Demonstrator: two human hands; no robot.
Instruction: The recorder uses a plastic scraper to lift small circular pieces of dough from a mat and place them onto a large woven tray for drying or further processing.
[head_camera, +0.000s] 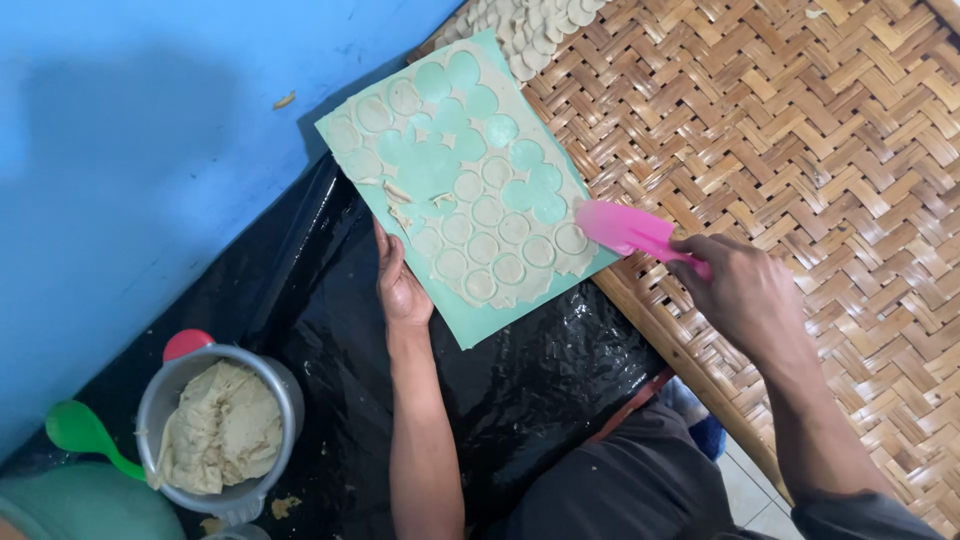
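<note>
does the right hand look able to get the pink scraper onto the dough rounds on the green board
Probably yes: the right hand holds the pink scraper with its blade already at the green board edge, beside the dough rounds, nothing between.

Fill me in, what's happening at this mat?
A person's left hand holds the edge of a green board covered with thin dough cut into rounds. The right hand works a pink scraper at the board's edge, over a woven tray. A metal bowl of dough sits nearby.
</note>
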